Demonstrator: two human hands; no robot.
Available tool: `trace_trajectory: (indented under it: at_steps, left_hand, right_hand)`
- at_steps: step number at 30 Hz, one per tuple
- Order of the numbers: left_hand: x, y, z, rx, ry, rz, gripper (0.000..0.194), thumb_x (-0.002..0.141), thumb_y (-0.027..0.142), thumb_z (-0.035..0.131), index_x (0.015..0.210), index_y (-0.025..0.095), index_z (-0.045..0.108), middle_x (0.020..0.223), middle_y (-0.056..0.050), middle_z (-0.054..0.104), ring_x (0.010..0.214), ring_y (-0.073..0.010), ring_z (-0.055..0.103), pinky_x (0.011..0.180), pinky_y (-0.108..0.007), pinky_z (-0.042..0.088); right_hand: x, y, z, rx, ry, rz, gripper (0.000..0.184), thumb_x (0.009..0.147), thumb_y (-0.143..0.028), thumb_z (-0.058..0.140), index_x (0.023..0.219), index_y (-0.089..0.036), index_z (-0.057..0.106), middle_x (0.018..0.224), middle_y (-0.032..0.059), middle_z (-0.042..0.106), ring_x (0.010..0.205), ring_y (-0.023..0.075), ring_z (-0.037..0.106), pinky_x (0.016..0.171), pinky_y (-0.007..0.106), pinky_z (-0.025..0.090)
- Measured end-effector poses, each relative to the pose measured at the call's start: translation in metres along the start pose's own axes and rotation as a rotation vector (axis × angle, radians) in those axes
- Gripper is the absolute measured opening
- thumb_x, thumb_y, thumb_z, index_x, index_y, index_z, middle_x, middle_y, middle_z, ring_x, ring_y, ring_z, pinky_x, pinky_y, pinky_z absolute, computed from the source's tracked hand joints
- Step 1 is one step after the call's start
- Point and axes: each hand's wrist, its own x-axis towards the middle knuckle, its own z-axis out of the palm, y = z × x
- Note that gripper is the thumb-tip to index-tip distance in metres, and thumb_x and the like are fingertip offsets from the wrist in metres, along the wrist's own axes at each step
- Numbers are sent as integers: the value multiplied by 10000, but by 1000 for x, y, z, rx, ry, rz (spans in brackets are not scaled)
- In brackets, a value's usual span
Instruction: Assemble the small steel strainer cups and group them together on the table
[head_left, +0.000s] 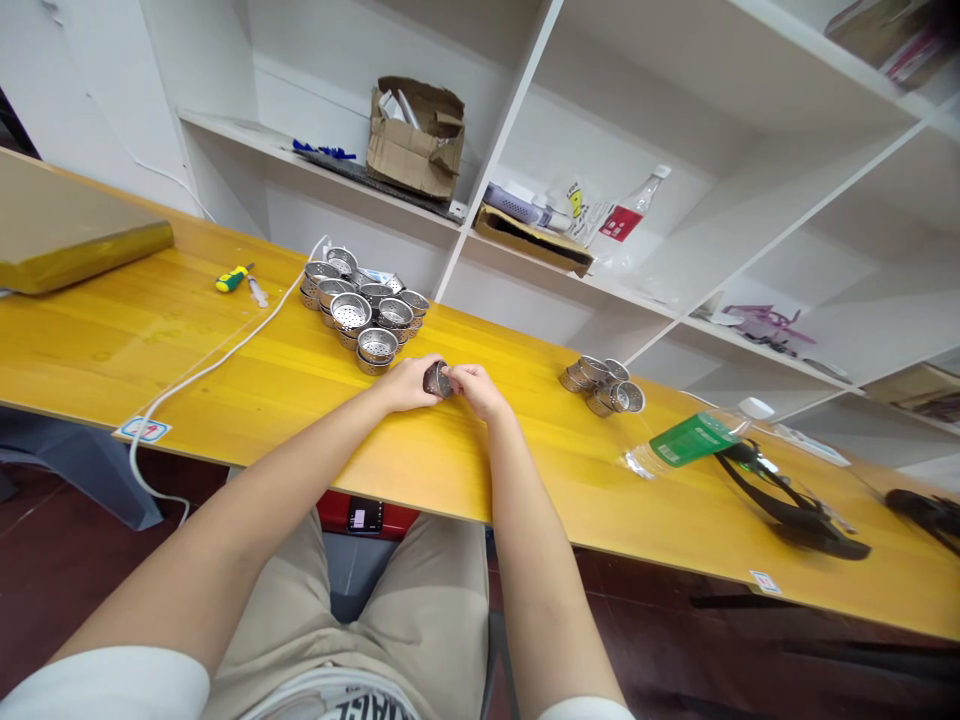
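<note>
A small perforated metal cup (436, 379) is tilted on its side between my hands, low over the tabletop. My left hand (409, 384) grips it from the left. My right hand (478, 388) has its fingers closed at the cup's right side; whatever those fingertips pinch is too small to make out. Just beyond my left hand stand several stacked perforated metal cups (351, 312), most with their open side up. Farther right is a smaller group of similar cups (589, 372).
A clear bottle with a green label (694, 440) and a black strapped item (795, 515) lie on the yellow table (247, 385). A white cable (225, 362), a screwdriver (234, 279) and a large cardboard box (82, 245) are to the left. White shelves (495, 140) rise behind.
</note>
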Motion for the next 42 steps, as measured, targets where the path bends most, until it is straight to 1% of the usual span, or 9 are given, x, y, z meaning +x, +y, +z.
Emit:
trace_trajectory:
  at_steps: [5, 16, 19, 22, 24, 28, 32, 38, 42]
  left_hand:
    - [0, 0, 0, 20, -1, -12, 580, 706, 353, 746, 1263, 244, 627, 1084, -46, 754, 965, -272, 721, 797, -327, 526]
    - [1, -3, 3, 25, 4, 5, 584, 706, 332, 744, 1269, 232, 625, 1080, -48, 753, 964, -265, 718, 807, -325, 527]
    - [0, -2, 2, 20, 6, -4, 572, 708, 338, 746, 1257, 229, 628, 1066, -49, 752, 948, -265, 718, 797, -326, 528]
    - [-1, -1, 2, 10, 13, -18, 545, 722, 357, 739, 1239, 224, 628, 1046, -51, 748, 933, -267, 717, 777, -328, 526]
    - [-2, -1, 1, -2, 24, -25, 549, 729, 363, 733, 1246, 217, 623, 1078, -62, 745, 955, -273, 715, 788, -332, 527]
    - [-2, 0, 1, -17, 43, -36, 571, 720, 353, 738, 1259, 208, 617, 1103, -68, 740, 971, -275, 707, 809, -341, 527]
    - [-1, 0, 1, -42, 63, -41, 604, 716, 353, 757, 1282, 210, 602, 1100, -56, 739, 971, -263, 700, 831, -342, 527]
    - [0, -2, 2, -90, 70, -49, 638, 699, 373, 793, 1284, 210, 596, 1136, -51, 738, 994, -254, 701, 868, -340, 530]
    - [0, -3, 3, -117, 62, -32, 644, 709, 350, 773, 1309, 222, 580, 1178, -50, 736, 1022, -248, 704, 864, -326, 532]
  right_hand:
    - [1, 2, 0, -8, 8, 6, 483, 778, -473, 689, 470, -218, 419, 492, -47, 369, 526, 102, 312, 550, 267, 251]
    - [1, 5, -1, -19, -11, -30, 505, 806, -488, 695, 479, -210, 428, 499, -51, 370, 524, 93, 302, 547, 254, 245]
    - [1, 2, 1, -13, 7, -36, 515, 793, -534, 713, 496, -209, 448, 509, -50, 394, 527, 92, 341, 546, 243, 280]
    - [0, -1, 4, -24, 47, -43, 470, 737, -590, 766, 586, -203, 546, 571, -45, 487, 559, 95, 425, 571, 232, 362]
    - [2, -1, 6, -55, 96, -60, 459, 707, -623, 780, 670, -199, 608, 626, -36, 544, 589, 102, 469, 582, 230, 404]
    - [7, 5, 9, -118, 201, -83, 484, 696, -660, 772, 761, -205, 622, 684, -30, 572, 600, 108, 482, 545, 226, 422]
    - [10, 9, 8, -109, 265, -65, 480, 694, -646, 772, 792, -216, 584, 714, -34, 573, 555, 99, 479, 485, 228, 413]
    - [7, 6, 10, -43, 265, -59, 439, 692, -574, 786, 788, -219, 547, 753, -42, 544, 505, 82, 473, 401, 222, 381]
    - [7, 5, 9, -27, 266, -47, 430, 670, -523, 804, 870, -221, 571, 747, -58, 538, 481, 91, 494, 381, 237, 404]
